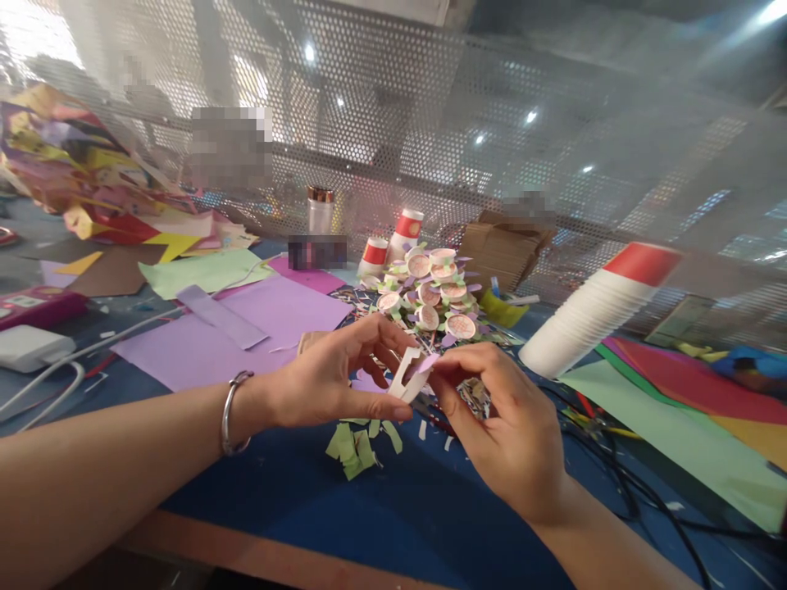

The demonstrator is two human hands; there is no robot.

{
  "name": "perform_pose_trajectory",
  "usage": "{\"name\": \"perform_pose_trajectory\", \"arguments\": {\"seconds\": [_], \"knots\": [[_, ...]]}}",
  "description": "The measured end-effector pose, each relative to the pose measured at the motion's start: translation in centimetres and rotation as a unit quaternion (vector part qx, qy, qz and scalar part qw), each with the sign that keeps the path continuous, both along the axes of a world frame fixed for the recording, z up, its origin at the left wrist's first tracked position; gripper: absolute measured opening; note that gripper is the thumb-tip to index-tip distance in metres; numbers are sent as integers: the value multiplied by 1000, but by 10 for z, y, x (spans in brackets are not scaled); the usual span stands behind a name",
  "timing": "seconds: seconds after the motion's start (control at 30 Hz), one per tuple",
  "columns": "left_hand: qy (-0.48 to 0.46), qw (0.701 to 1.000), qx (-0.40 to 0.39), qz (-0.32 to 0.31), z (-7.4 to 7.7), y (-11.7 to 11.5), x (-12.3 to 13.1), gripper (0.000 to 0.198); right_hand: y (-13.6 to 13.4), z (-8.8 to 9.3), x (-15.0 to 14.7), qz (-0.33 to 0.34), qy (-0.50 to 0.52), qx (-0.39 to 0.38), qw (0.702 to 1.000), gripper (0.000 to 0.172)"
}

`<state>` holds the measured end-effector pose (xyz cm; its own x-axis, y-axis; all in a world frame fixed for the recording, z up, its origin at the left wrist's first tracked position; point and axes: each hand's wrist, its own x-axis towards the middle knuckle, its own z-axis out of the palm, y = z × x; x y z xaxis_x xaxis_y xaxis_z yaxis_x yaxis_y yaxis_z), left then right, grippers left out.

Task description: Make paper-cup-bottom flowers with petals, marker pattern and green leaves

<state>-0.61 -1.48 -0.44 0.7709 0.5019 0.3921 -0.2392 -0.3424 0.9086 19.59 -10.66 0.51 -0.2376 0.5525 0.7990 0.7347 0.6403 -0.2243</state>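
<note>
Between the thumb and fingers of my left hand is a small white paper cup piece with a notch cut in its side. My right hand pinches a small purple paper piece against the edge of that white piece. Just beyond both hands rises a pile of finished cup pieces, round and patterned, with green and purple paper tabs. Under my left hand lie several green paper scraps. Larger purple paper sheets spread out to the left.
A leaning stack of white paper cups stands at the right, near coloured sheets and black cables. Two red-and-white cups, a jar and brown cardboard stand at the back. A white charger lies left.
</note>
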Motion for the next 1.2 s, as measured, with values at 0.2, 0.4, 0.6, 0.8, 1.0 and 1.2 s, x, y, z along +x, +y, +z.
{"name": "perform_pose_trajectory", "arguments": {"seconds": [0.2, 0.4, 0.6, 0.8, 1.0, 1.2], "knots": [[-2, 1000, 27, -9, 2, -2, 0, 53, -2, 1, 2, -1, 15, -9, 1000, 13], [-27, 998, 58, -28, 0, -1, 0, 49, -2, 0, 2, 13, 29, -11, 999, 13], [-46, 994, 95, -18, -2, -3, 0, 45, -3, 3, 1, 17, 19, 13, 1000, 18], [-39, 994, 98, -9, 1, -4, -1, 49, -5, 5, 2, 19, -2, 31, 999, 24], [-4, 994, 106, -1, 4, -5, -4, 56, -5, 6, 3, 22, -15, 35, 999, 25], [62, 974, 211, 53, 7, -4, -9, 61, -4, 5, 5, 19, -22, 35, 999, 24]]}}
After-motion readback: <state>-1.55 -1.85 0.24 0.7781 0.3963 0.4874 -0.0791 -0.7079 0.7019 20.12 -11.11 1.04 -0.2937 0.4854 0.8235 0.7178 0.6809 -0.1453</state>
